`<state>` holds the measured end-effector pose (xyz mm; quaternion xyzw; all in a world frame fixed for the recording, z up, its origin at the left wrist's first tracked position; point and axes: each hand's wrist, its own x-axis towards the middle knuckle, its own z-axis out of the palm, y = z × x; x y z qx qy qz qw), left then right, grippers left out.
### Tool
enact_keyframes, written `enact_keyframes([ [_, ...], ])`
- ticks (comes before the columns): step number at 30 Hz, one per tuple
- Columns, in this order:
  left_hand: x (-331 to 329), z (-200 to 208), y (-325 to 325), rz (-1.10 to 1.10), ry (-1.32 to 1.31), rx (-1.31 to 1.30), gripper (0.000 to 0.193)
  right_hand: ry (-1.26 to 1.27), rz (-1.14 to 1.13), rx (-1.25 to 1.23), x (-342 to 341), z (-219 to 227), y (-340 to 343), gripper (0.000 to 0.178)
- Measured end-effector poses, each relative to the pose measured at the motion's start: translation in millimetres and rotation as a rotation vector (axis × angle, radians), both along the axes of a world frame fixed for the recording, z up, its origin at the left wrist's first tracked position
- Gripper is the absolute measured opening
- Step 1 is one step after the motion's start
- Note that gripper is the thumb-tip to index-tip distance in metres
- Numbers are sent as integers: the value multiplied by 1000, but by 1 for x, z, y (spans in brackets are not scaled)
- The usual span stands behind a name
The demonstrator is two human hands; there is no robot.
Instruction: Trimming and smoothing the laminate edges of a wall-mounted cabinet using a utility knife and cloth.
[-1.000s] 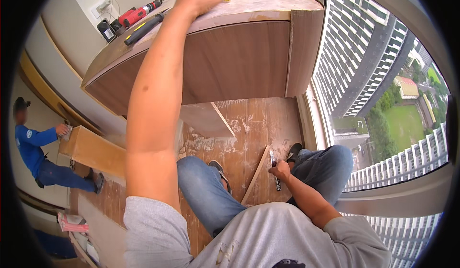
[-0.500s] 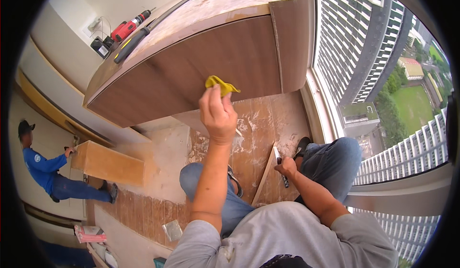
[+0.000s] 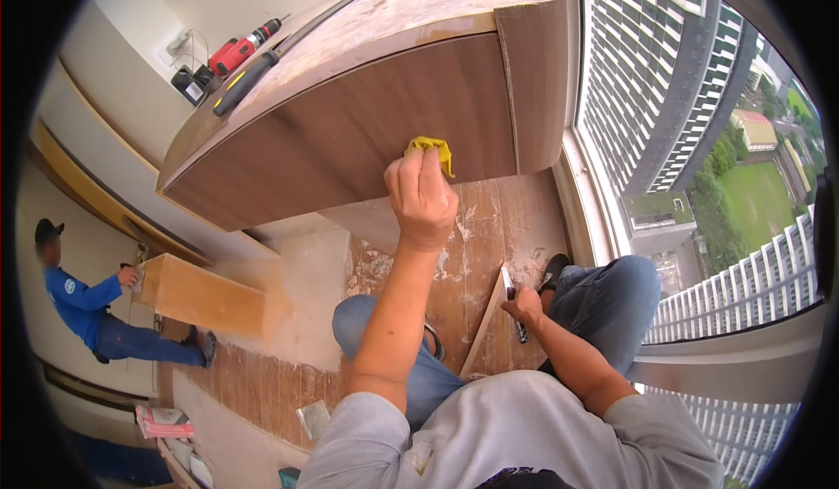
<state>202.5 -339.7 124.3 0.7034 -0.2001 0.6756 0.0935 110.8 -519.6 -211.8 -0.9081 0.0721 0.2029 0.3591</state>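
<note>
My left hand (image 3: pixel 423 199) pinches a crumpled yellow cloth (image 3: pixel 445 152) against the front of a brown wood-grain cabinet panel (image 3: pixel 341 122), near its lower edge. My right hand (image 3: pixel 524 305) is low by my bent knee, closed around a slim tool (image 3: pixel 522 332) with a dark handle and a pale, narrow tip; its exact kind is not clear. Just left of that hand, a thin wooden strip (image 3: pixel 479 336) slants across the floor.
On the cabinet top lie a red cordless drill (image 3: pixel 236 54) and a long file (image 3: pixel 246 81) with a black-and-yellow handle. Debris litters the wooden floor (image 3: pixel 468 227). A large window (image 3: pixel 603 201) runs along the right. At left, a person in blue (image 3: pixel 80 297) touches a wooden box (image 3: pixel 205 295).
My left hand has slid the cloth to the right across the panel. My right hand keeps its place with the tool.
</note>
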Motion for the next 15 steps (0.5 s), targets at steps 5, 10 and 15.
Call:
enact_keyframes([
  [5, 7, 60, -12, 0, -29, -39, 28, -79, 21, 35, -1, -10, -3, 51],
  [10, -2, 13, -3, -24, 15, 62, 28, -39, 11, -13, 1, -1, -2, 41],
  [15, 1, 39, -13, -16, 44, 43, 28, -81, 24, -4, -7, -15, -8, 58],
])
